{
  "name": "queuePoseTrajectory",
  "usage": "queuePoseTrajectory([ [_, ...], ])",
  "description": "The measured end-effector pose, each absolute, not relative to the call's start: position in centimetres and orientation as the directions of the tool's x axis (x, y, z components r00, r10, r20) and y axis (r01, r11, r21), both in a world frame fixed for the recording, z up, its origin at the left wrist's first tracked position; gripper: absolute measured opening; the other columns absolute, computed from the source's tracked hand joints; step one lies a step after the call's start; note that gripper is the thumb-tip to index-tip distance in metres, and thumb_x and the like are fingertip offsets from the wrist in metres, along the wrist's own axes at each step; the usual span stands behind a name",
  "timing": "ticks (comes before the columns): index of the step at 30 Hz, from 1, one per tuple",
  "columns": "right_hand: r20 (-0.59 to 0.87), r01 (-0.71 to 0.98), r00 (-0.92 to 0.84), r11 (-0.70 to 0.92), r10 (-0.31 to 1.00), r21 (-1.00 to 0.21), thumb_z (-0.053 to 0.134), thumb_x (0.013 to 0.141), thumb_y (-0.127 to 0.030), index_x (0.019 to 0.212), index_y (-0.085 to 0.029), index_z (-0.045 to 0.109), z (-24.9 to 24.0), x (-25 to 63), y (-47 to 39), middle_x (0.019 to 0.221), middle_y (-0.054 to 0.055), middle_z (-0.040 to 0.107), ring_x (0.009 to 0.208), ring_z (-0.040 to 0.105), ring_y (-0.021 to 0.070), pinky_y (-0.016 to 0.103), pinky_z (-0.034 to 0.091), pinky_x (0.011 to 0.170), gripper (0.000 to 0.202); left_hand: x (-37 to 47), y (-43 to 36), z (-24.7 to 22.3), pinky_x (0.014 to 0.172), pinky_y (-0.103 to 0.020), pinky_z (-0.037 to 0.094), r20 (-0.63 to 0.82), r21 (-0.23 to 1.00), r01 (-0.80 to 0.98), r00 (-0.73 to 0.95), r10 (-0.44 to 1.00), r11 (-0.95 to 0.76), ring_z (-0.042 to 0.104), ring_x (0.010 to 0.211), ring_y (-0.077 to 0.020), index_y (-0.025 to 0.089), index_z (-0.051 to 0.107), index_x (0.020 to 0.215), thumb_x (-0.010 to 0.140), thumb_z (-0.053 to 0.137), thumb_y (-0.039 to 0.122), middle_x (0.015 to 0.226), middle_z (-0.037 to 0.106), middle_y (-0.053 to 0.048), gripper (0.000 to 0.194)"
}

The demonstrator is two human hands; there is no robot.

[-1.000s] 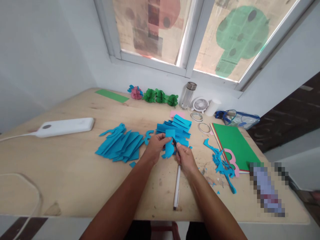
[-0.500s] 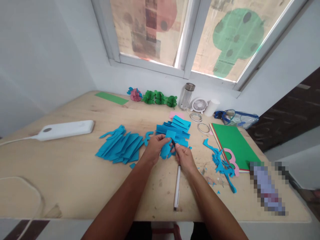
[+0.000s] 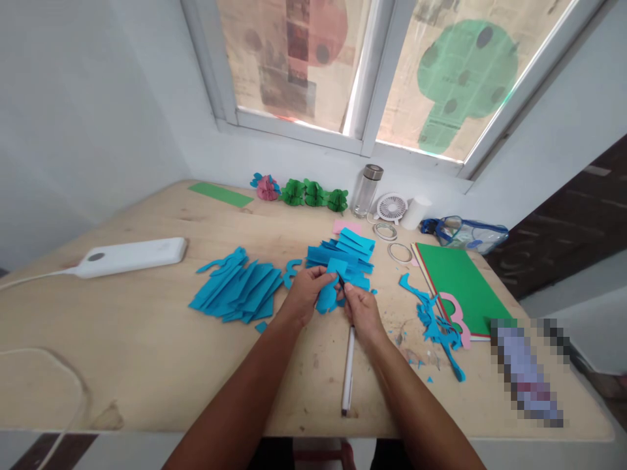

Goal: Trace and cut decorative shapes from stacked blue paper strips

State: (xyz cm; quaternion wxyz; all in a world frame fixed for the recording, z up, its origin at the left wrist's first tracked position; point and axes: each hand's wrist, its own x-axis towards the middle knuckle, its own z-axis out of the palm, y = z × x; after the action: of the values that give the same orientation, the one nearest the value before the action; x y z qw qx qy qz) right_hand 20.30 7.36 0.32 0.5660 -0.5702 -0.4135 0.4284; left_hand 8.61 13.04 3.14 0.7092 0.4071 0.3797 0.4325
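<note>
My left hand pinches a folded piece of blue paper between thumb and fingers. My right hand is closed around small scissors, whose dark blades meet the paper's right edge; their handles are mostly hidden in the fingers. Rounded blue cutouts lie just below the held paper. Behind both hands is a stack of folded blue paper, and a fanned pile of blue paper pieces lies to the left. A white pen rests on the table below my right hand.
Blue scraps and a pink cutout lie on the right, by green card sheets. Along the wall stand paper flowers, a glass bottle and a small fan. A white power strip lies left.
Both hands stay at nearly the same place, with the paper and scissors still held. The whole view has shifted very slightly.
</note>
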Motion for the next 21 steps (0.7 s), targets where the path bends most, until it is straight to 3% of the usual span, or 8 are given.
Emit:
queuePoseTrajectory([
  [8, -0.034, 0.023, 0.284, -0.042, 0.958, -0.999, 0.055, 0.072, -0.074, 0.060, -0.017, 0.060, 0.14, 20.67, 7.41, 0.040, -0.007, 0.035, 0.039, 0.025, 0.0077, 0.024, 0.015, 0.040, 0.059, 8.37, 13.32, 2.87, 0.048, -0.022, 0.041, -0.158, 0.911, -0.335, 0.256, 0.954, 0.241, 0.051, 0.049, -0.0109, 0.017, 0.061, 0.060, 0.054, 0.078, 0.033, 0.053, 0.059, 0.002, 0.024],
  [21, -0.007, 0.054, 0.289, -0.023, 0.957, -0.998, 0.054, 0.074, -0.073, 0.062, -0.017, 0.060, 0.18, 20.74, 7.35, 0.041, -0.007, 0.035, 0.040, 0.025, 0.0083, 0.025, 0.017, 0.042, 0.057, 8.18, 13.26, 3.02, 0.048, -0.023, 0.039, -0.171, 0.889, -0.360, 0.313, 0.934, 0.283, 0.050, 0.049, -0.0104, 0.017, 0.059, 0.062, 0.056, 0.077, 0.033, 0.054, 0.057, 0.002, 0.025],
])
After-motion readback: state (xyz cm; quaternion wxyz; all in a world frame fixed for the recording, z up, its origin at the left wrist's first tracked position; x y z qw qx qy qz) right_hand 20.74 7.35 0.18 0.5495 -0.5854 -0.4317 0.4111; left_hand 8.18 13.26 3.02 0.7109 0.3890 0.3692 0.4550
